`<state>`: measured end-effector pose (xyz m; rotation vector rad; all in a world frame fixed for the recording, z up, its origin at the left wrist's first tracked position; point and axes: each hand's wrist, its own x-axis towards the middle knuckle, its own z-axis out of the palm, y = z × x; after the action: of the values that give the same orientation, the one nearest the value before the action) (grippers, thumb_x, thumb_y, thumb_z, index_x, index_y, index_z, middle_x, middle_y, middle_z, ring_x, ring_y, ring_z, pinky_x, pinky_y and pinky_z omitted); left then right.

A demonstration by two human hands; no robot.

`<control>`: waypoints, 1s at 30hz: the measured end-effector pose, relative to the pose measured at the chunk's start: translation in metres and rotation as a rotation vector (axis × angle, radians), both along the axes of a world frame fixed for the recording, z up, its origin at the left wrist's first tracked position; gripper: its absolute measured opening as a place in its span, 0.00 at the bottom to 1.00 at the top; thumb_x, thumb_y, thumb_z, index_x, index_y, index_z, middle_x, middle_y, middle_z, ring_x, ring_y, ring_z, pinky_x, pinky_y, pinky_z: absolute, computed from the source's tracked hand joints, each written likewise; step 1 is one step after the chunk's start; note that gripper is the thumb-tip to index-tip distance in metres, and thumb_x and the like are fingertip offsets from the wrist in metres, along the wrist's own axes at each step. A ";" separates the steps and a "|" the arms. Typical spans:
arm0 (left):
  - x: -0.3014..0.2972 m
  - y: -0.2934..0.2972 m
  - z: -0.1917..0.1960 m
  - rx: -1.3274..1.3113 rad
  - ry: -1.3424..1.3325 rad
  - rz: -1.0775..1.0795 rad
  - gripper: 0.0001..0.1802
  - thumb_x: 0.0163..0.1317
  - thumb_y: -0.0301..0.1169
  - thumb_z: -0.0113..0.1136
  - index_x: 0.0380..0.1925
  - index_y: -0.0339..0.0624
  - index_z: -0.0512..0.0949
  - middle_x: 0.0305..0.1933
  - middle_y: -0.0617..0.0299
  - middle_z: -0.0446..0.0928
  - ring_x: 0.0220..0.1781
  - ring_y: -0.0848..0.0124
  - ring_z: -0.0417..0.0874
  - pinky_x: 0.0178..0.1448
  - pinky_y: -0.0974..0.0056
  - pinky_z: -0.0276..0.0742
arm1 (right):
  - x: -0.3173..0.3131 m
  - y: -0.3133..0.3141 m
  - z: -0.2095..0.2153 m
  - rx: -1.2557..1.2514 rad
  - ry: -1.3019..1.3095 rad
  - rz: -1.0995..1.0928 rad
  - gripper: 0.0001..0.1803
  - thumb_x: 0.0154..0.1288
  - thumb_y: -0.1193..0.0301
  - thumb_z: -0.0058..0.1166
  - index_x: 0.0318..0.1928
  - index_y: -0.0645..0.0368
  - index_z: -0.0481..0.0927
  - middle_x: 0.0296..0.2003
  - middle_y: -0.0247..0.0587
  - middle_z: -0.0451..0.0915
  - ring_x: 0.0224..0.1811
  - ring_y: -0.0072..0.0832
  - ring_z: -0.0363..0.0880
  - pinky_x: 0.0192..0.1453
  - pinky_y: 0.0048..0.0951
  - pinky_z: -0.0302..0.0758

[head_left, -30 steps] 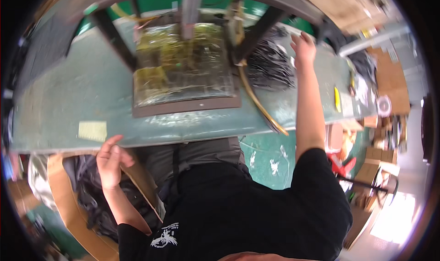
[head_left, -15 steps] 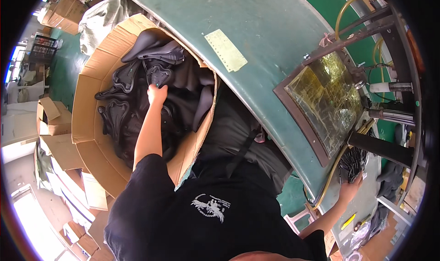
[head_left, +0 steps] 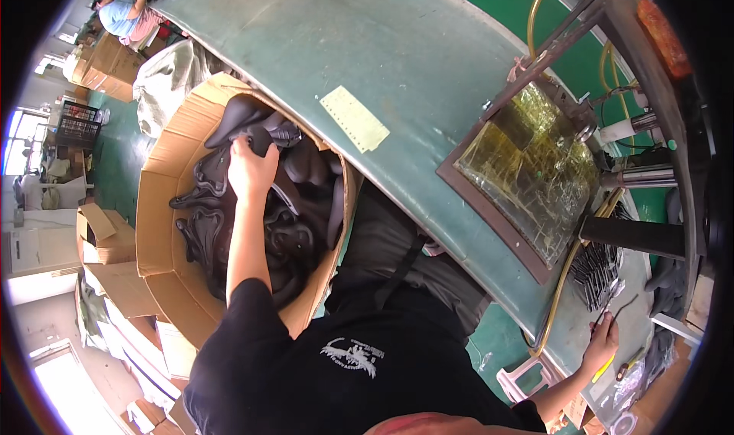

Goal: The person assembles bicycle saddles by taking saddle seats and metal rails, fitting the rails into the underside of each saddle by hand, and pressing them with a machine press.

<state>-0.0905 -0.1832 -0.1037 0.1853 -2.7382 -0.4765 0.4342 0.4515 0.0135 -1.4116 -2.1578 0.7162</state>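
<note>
My left hand (head_left: 252, 169) reaches into a big cardboard carton (head_left: 164, 206) on my left. Its fingers are closed round the end of a black bicycle saddle (head_left: 261, 139). Several more black saddles (head_left: 210, 240) lie heaped in the carton under that hand. On the far right, my right hand (head_left: 602, 347) is closed on a thin, bent dark metal rod (head_left: 628, 303), probably a saddle rail, that sticks out past the fingers. Just beyond it, a bundle of similar dark rods (head_left: 596, 274) rests on the bench.
A green bench (head_left: 413, 183) slants across the middle, with a perforated pale yellow sheet (head_left: 353, 119) on it. At right stands a metal press frame (head_left: 634, 238) with a yellowish plate (head_left: 527, 171) and a hose (head_left: 554, 305). A person (head_left: 118, 11) sits far left, beyond stacked cartons (head_left: 111, 64).
My left hand has moved within the carton and now grips a saddle's end from above. My right hand has drawn back from the rod bundle with a rod. The view has shifted slightly.
</note>
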 end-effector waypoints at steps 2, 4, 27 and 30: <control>0.032 0.054 0.090 0.157 0.195 -0.232 0.34 0.57 0.39 0.72 0.63 0.42 0.75 0.55 0.46 0.80 0.54 0.45 0.86 0.55 0.47 0.85 | -0.015 -0.023 0.010 -0.028 0.028 0.023 0.18 0.83 0.59 0.53 0.50 0.62 0.87 0.24 0.28 0.77 0.24 0.13 0.72 0.29 0.19 0.69; 0.055 0.104 0.144 0.188 0.309 -0.496 0.34 0.53 0.35 0.72 0.63 0.45 0.77 0.56 0.48 0.80 0.53 0.47 0.86 0.55 0.49 0.86 | -0.038 -0.043 0.020 -0.149 0.278 0.143 0.17 0.83 0.63 0.53 0.54 0.63 0.86 0.23 0.27 0.74 0.23 0.14 0.74 0.29 0.20 0.72; 0.047 0.279 0.151 -0.138 -0.239 -1.919 0.32 0.48 0.45 0.81 0.50 0.45 0.79 0.48 0.55 0.76 0.52 0.48 0.79 0.52 0.47 0.77 | -0.104 -0.124 0.014 -0.279 0.519 0.726 0.17 0.80 0.75 0.52 0.63 0.69 0.81 0.30 0.39 0.82 0.29 0.22 0.81 0.36 0.23 0.77; 0.087 0.260 0.134 0.204 -0.292 -1.852 0.28 0.52 0.46 0.81 0.43 0.41 0.78 0.47 0.52 0.77 0.44 0.44 0.80 0.46 0.48 0.79 | -0.111 -0.145 0.029 -0.295 0.348 0.602 0.15 0.77 0.75 0.56 0.59 0.69 0.84 0.26 0.36 0.82 0.29 0.20 0.80 0.34 0.24 0.76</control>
<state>-0.0033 0.0768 0.0306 -2.4277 -2.1978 -1.1060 0.3231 0.3070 0.0427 -0.6596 -2.2486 1.4280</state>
